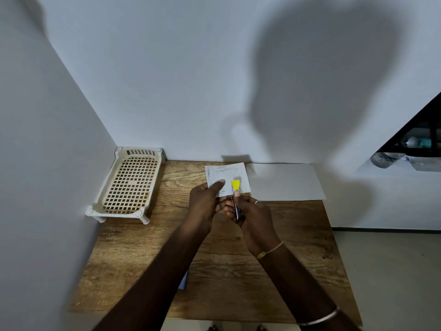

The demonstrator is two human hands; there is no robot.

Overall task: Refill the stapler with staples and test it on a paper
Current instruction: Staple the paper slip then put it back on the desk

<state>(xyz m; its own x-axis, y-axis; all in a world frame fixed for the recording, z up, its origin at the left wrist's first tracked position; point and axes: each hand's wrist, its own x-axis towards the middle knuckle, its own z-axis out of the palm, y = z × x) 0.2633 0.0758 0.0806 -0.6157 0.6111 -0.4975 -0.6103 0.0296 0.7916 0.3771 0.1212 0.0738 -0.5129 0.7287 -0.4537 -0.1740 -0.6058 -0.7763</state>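
My left hand (207,201) pinches a small white printed paper (226,175) by its lower left part, thumb on top, and holds it above the wooden table (274,240). My right hand (250,211) grips a slim stapler (235,187) with a yellow front and a metal body. The stapler's yellow end lies over the paper's lower right area. Most of the stapler's body is hidden in my right palm.
A cream perforated plastic tray on short legs (128,185) stands at the table's far left against the wall. A large white sheet (286,182) lies flat at the far right of the table. A bluish object (183,281) peeks out under my left forearm.
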